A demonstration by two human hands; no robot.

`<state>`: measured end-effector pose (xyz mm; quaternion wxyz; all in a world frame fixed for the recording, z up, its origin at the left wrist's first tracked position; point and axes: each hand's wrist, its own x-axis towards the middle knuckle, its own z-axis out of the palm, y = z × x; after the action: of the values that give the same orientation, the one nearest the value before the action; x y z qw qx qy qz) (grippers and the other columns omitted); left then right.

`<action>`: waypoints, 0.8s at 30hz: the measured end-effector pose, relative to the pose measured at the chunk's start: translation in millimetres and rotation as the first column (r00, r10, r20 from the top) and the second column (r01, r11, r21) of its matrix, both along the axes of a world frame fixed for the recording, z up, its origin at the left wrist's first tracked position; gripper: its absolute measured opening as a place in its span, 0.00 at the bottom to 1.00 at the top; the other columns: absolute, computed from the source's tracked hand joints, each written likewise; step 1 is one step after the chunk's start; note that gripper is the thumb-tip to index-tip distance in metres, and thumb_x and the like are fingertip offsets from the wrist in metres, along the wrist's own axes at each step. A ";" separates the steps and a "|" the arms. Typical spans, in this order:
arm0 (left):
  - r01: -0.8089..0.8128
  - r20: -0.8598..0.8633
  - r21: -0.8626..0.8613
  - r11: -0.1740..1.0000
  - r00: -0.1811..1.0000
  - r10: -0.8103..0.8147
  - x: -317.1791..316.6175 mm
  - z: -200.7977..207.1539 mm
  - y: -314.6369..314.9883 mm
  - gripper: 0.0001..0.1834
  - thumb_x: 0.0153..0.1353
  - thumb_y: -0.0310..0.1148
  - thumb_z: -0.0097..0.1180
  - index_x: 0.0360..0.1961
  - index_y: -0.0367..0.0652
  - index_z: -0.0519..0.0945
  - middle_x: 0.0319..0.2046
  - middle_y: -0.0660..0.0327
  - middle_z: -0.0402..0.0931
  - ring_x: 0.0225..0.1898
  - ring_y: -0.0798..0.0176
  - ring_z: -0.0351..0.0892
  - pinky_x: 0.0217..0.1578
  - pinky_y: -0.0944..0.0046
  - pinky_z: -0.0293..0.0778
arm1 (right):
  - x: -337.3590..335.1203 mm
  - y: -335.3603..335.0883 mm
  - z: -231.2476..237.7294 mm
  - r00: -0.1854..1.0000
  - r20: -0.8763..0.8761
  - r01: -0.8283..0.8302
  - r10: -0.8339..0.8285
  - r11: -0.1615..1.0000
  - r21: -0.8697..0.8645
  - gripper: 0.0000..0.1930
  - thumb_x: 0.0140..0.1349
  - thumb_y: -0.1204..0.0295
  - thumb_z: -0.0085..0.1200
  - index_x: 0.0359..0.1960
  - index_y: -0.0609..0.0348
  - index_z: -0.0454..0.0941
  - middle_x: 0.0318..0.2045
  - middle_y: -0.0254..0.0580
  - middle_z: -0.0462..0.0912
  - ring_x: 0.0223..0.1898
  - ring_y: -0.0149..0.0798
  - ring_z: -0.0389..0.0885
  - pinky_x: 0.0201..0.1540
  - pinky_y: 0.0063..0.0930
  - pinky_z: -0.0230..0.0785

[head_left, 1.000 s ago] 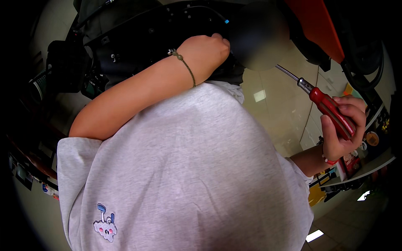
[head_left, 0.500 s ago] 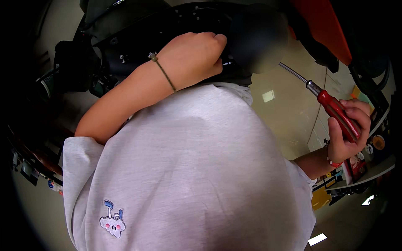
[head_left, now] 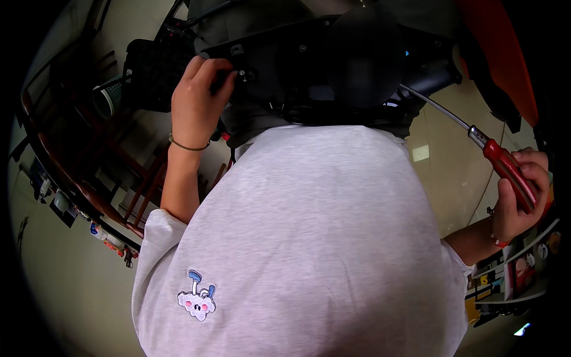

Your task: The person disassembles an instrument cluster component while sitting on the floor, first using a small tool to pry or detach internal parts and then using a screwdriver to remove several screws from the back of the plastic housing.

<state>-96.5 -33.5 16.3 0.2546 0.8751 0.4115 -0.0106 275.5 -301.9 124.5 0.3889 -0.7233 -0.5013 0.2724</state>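
My right hand is wrapped round the red handle of a screwdriver. Its long metal shaft points up and left, with the tip at the edge of a black plastic panel. The panel lies across in front of me, against my light grey shirt. At the panel's left part, my left hand has thumb and forefinger curled toward each other in a pinch. Right beside those fingertips a small shiny screw shows on the panel. Whatever the left fingers hold, if anything, is hidden.
A dark, blurred round shape covers part of the panel. An orange body part rises at the far right. Red-brown wooden furniture and a pale basket stand on the left; shelves with small goods are at the lower right.
My left hand has moved left across the panel, from a closed fist near its middle to a pinch by the screw. The screwdriver stays in my right hand; the whole view has shifted.
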 end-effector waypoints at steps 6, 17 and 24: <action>0.080 -0.018 0.124 0.989 0.997 -0.078 -2.5 -7.3 2.8 0.09 0.55 0.29 0.67 0.37 0.45 0.82 0.31 0.60 0.73 0.35 0.54 0.76 0.36 0.58 0.73 | -2.6 0.9 1.6 1.000 -0.024 -0.017 0.017 1.000 -0.008 0.20 0.50 0.75 0.64 0.45 0.63 0.72 0.43 0.54 0.74 0.45 0.43 0.73 0.46 0.33 0.72; 0.107 0.185 -0.133 0.985 0.979 -0.082 19.5 36.3 -26.1 0.09 0.54 0.26 0.68 0.37 0.40 0.83 0.34 0.59 0.78 0.36 0.57 0.80 0.34 0.62 0.76 | -1.9 -4.0 1.1 0.997 -0.009 0.072 -0.072 0.997 0.014 0.19 0.51 0.74 0.64 0.45 0.64 0.73 0.43 0.53 0.73 0.46 0.43 0.74 0.48 0.36 0.75; 0.428 0.231 -0.272 0.862 0.899 -0.373 36.1 22.3 -54.7 0.13 0.55 0.29 0.66 0.42 0.41 0.81 0.41 0.58 0.80 0.42 0.55 0.78 0.43 0.57 0.77 | 7.1 -15.2 -0.8 0.969 -0.155 0.209 -0.192 0.973 0.101 0.21 0.56 0.69 0.63 0.49 0.64 0.73 0.44 0.53 0.74 0.45 0.43 0.75 0.47 0.36 0.79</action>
<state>-60.4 -88.2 38.6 0.4177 0.8869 0.1898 -0.0544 282.7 -317.1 123.7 0.4912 -0.7248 -0.4114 0.2533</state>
